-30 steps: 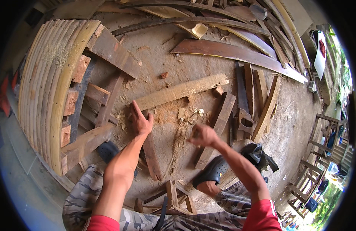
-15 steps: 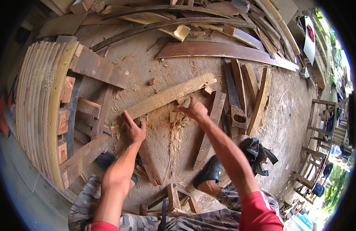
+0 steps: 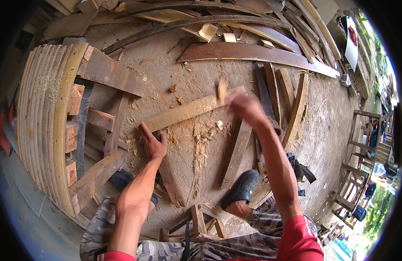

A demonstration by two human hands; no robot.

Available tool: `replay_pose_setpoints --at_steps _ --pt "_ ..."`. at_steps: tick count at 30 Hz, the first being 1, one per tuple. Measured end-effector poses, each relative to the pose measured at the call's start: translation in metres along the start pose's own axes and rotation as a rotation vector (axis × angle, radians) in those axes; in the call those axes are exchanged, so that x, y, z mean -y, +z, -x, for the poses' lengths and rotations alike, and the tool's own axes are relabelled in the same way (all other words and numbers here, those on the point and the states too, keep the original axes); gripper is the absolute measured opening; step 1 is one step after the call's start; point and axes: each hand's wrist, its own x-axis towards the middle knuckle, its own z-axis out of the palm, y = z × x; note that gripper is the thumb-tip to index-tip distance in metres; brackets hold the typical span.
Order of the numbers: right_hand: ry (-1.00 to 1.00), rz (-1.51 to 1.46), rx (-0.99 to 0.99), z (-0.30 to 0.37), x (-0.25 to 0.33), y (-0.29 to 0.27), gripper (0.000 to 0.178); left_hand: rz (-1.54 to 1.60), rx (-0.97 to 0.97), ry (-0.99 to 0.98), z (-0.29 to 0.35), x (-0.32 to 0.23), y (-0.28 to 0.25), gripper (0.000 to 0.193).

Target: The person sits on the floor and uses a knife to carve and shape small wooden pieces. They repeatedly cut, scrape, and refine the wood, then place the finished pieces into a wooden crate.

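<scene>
A rough light-brown wooden board (image 3: 183,114) lies slanted across other timber in the middle of the floor. My left hand (image 3: 152,145) grips its near left end, index finger along the edge and thumb apart. Beside that hand a dark wooden piece (image 3: 169,180) runs toward me from under the board. My right hand (image 3: 246,108), smeared by motion, is at the board's far right end; its fingers cannot be made out. A blurred small piece of wood (image 3: 222,90) shows just left of it. Sawdust and chips (image 3: 201,132) lie below the board.
A handsaw (image 3: 264,93) lies to the right, among several wooden battens (image 3: 295,111). At left stands a stack of curved slats (image 3: 46,113) with a timber frame. Curved planks (image 3: 249,53) lie at the back. My dark clog (image 3: 242,189) is near a batten (image 3: 238,154).
My right hand has moved right and away from me, toward the board's far end, off the chip it held. Wood offcuts now show by the back planks. The left hand has stayed in place.
</scene>
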Motion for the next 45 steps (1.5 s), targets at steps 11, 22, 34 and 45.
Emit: replay_pose_setpoints --at_steps 11,22,34,45 --pt "0.265 1.085 -0.229 -0.039 -0.105 -0.024 0.107 0.045 0.048 -0.049 0.000 0.000 -0.001 0.095" --pt "0.388 0.832 -0.476 -0.039 -0.092 -0.018 0.101 0.038 0.078 -0.073 0.001 0.000 -0.002 0.094" --pt "0.286 1.047 -0.702 -0.023 -0.113 0.018 0.065 -0.040 0.072 -0.150 0.000 -0.010 -0.006 0.092" --pt "0.250 1.208 -0.554 -0.021 -0.109 0.025 0.056 -0.011 0.106 -0.156 -0.001 -0.007 -0.006 0.092"
